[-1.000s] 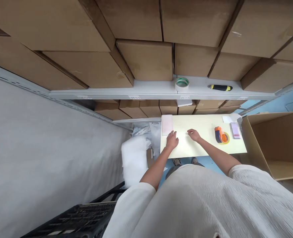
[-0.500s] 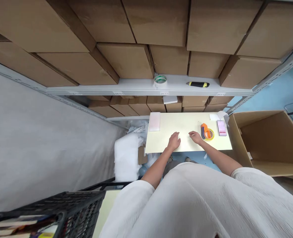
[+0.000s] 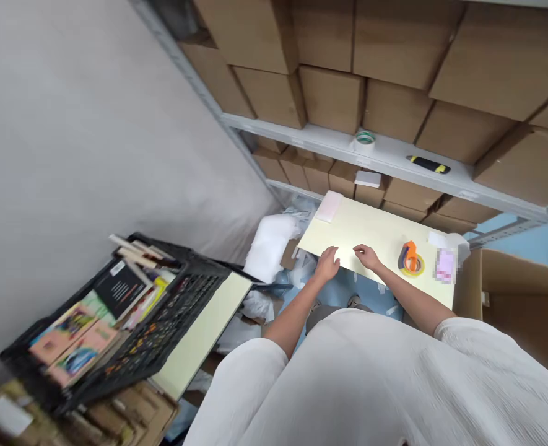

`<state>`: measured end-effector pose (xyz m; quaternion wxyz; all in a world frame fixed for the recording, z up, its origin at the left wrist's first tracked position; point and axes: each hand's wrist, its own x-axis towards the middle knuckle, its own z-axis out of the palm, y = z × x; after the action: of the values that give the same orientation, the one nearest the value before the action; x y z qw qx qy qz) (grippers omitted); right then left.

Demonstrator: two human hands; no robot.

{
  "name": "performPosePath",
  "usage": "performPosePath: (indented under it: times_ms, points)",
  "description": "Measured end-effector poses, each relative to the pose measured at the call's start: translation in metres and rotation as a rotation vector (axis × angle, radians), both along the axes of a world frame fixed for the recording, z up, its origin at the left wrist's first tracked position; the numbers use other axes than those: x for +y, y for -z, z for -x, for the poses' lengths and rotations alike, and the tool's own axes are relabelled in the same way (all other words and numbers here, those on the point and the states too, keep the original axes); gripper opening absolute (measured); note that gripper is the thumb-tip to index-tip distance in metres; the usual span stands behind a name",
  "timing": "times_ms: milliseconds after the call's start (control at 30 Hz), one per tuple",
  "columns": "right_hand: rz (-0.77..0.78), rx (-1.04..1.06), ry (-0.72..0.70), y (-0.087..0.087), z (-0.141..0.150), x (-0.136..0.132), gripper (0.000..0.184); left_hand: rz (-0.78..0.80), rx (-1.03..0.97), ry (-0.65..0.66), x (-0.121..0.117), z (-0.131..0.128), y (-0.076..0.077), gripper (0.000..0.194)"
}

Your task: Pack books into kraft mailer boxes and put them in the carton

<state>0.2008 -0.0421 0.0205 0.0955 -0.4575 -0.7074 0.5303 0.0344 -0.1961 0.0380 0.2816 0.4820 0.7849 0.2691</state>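
My left hand (image 3: pixel 328 265) hovers by the near edge of a pale yellow table (image 3: pixel 371 223), fingers stretched and thumb apart, holding nothing. To its right is my right hand (image 3: pixel 367 256), pointing left with its fingers loosely bent and slightly apart, nothing visible in them. An orange tape dispenser (image 3: pixel 410 256) with a yellow-edged roll lies right of that hand. Farther right is a small pink item (image 3: pixel 445 265), blurred out. A pale pink, flat packet (image 3: pixel 330 206) rests at the table's far left corner.
Behind the table, a shelf (image 3: pixel 394 162) full of cardboard boxes holds a tape roll (image 3: pixel 365 141) and a utility knife (image 3: pixel 428 164). An open carton (image 3: pixel 524 272) stands at right. At left, a black crate (image 3: pixel 181 316) contains several books (image 3: pixel 120 288). White wrap (image 3: pixel 271 248) lies between.
The view has swung left, bringing the crate of books fully into sight and shifting the table rightward and tilting it. Both hands stay empty and now sit nearer the table's front edge.
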Motion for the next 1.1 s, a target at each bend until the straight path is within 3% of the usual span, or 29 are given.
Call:
performPosePath:
  times_ms: [167,333,533,733,933,1100]
  points:
    - [-0.032,0.075,-0.221,-0.001,0.062,-0.032,0.023,-0.048,0.020,-0.212,-0.066,0.028,-0.005,0.054]
    - [-0.065,0.192,-0.463,-0.006,0.138,-0.098,0.022,-0.097,0.086,-0.401,-0.158,0.052,-0.012,0.054]
    - [-0.068,0.335,-0.734,-0.018,0.210,-0.234,0.022,-0.158,0.212,-0.620,-0.301,0.065,-0.035,0.051]
    - [-0.111,0.389,-0.914,-0.037,0.248,-0.389,0.026,-0.176,0.338,-0.742,-0.447,0.062,-0.065,0.050]
    - [-0.154,0.533,-1.092,-0.072,0.273,-0.521,0.027,-0.243,0.490,-0.835,-0.573,0.050,-0.096,0.048]
    - [-0.253,0.636,-1.261,-0.109,0.293,-0.610,0.030,-0.207,0.652,-0.988,-0.659,0.047,-0.123,0.047]
